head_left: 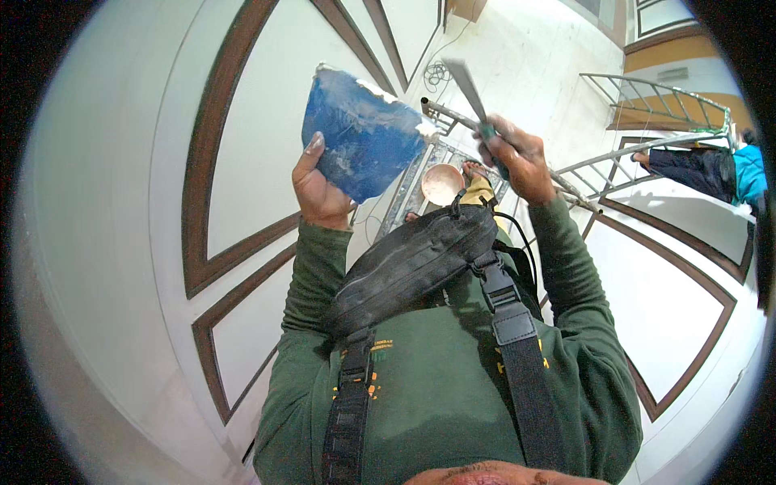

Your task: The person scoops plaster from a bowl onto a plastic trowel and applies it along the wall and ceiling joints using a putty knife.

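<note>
My left hand is closed on the near left edge of a flat blue board, its thumb on top. White paste clings along the far edge and the right corner of the board, and its face is smeared. In my right hand is a putty knife, gripped by its dark green handle with the metal blade pointing up and away. The knife is to the right of the board, apart from it. Below and between my hands, a round pinkish bucket stands on the scaffold platform next to my feet.
Metal scaffold bars cross on the right, with a ladder-like frame beyond. Another person in blue is at the far right. White wall panels with brown mouldings rise on the left. A coiled cable lies on the floor.
</note>
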`<act>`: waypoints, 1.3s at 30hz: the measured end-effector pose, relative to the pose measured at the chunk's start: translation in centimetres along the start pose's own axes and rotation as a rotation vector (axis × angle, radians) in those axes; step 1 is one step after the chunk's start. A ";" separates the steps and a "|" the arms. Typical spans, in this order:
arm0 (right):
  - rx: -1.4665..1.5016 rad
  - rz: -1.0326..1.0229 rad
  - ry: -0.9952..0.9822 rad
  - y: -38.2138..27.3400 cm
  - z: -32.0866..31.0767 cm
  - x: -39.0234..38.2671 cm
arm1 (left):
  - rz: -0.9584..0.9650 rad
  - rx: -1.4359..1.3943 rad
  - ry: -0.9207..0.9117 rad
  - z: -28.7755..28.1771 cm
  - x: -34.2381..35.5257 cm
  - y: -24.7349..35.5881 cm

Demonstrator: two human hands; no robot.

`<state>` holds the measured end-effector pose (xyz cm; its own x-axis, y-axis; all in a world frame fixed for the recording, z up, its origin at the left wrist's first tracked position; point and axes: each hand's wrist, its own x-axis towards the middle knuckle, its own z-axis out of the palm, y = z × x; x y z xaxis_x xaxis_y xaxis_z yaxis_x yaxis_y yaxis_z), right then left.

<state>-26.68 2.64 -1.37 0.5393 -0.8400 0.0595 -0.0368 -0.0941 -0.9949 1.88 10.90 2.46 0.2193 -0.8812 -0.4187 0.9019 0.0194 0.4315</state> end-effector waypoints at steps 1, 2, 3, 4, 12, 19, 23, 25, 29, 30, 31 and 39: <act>0.296 0.097 0.053 -1.6 1.5 0.9 | -0.035 -0.038 -0.064 0.3 0.2 -0.4; 0.592 0.190 0.105 -2.5 2.9 1.5 | -0.069 -0.076 -0.129 0.6 0.4 -0.8; 0.426 0.193 0.067 -2.3 3.6 2.1 | -0.042 -0.018 -0.084 1.0 0.8 -1.4; 0.125 -0.061 0.043 -2.4 4.6 2.6 | -0.043 -0.013 -0.086 1.4 1.2 -1.8; 0.125 0.005 -0.217 -0.5 3.9 0.2 | 0.060 -0.018 -0.096 1.6 1.5 -0.6; 0.909 0.241 -0.275 -0.6 2.6 2.5 | -0.040 0.029 -0.045 1.0 1.7 -2.2; 0.652 0.352 -0.280 0.3 3.2 1.5 | -0.041 0.018 -0.072 1.2 1.4 -1.7; 0.537 0.364 -0.257 0.2 1.3 0.2 | 0.072 0.071 -0.018 1.9 1.6 -1.1; 0.223 0.228 -0.041 -1.1 -1.1 -1.9 | 0.321 0.155 0.018 2.7 1.3 0.1; 0.076 0.148 0.042 -2.6 -1.5 -2.2 | 0.389 0.204 0.024 3.1 0.9 0.3; 0.105 0.214 0.031 -4.9 -1.6 -2.2 | 0.419 0.240 0.008 2.7 0.9 0.6; -0.208 0.034 0.013 -5.9 -1.0 -1.6 | 0.541 0.455 -0.040 3.4 0.2 0.3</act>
<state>-28.16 4.01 4.49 0.5244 -0.8510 0.0287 -0.2285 -0.1731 -0.9580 0.96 9.09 5.26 0.5706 -0.8209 -0.0254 0.4234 0.2675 0.8655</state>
